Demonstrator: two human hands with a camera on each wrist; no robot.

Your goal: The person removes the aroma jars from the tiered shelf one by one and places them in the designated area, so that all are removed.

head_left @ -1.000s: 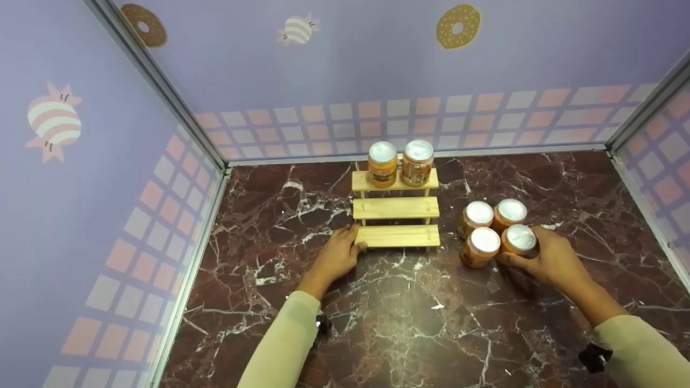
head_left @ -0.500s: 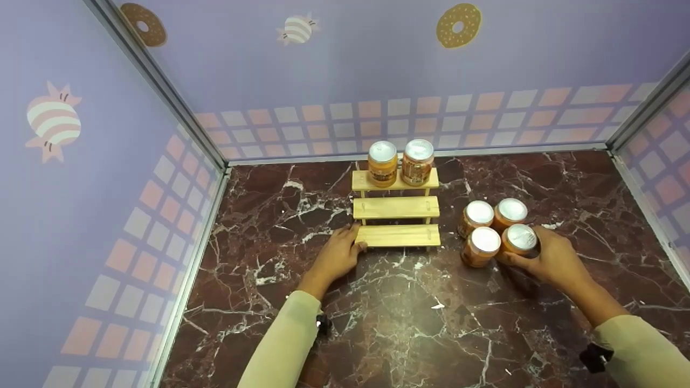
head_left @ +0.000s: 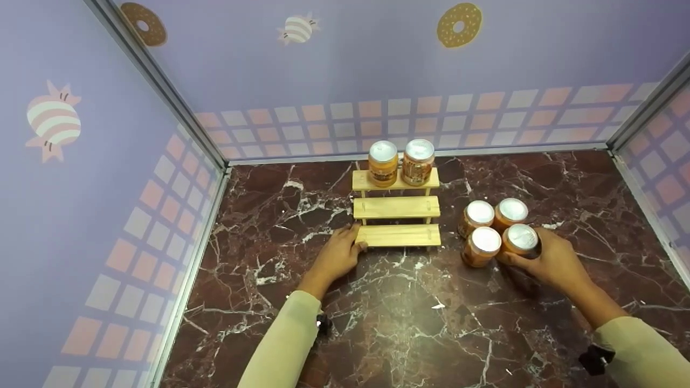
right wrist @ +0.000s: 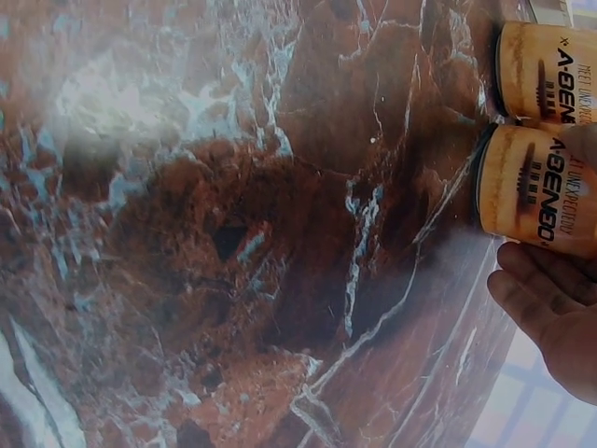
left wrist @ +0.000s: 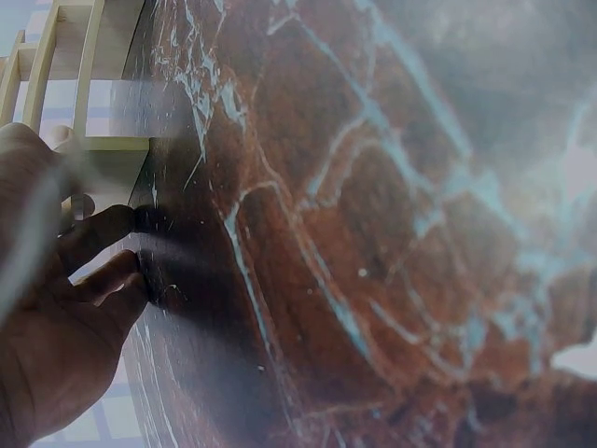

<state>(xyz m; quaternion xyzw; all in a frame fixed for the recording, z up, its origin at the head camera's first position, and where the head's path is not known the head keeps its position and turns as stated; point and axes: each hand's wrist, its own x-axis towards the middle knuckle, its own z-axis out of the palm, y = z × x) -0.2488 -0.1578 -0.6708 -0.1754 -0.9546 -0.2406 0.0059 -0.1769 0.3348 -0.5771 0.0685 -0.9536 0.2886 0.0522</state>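
Note:
A small three-step wooden rack (head_left: pixel 396 207) stands on the marble-patterned table. My left hand (head_left: pixel 338 252) holds the left end of its lowest step; in the left wrist view the hand's (left wrist: pixel 70 308) other fingers touch the tabletop. Two orange cans with silvery lids, a left can (head_left: pixel 383 164) and a right can (head_left: pixel 418 163), stand upright on the top step. Right of the rack, several similar cans (head_left: pixel 481 247) stand upright in a tight cluster. My right hand (head_left: pixel 558 261) grips the front right can (head_left: pixel 518 241) of that cluster, thumb in front, fingers behind, partly hidden.
Lilac panels (head_left: pixel 345 70) with sweet and doughnut prints enclose the table at the back and both sides. The top step is close to the back panel. Small white scraps (head_left: pixel 438 306) lie on the dark tabletop (head_left: pixel 388 334).

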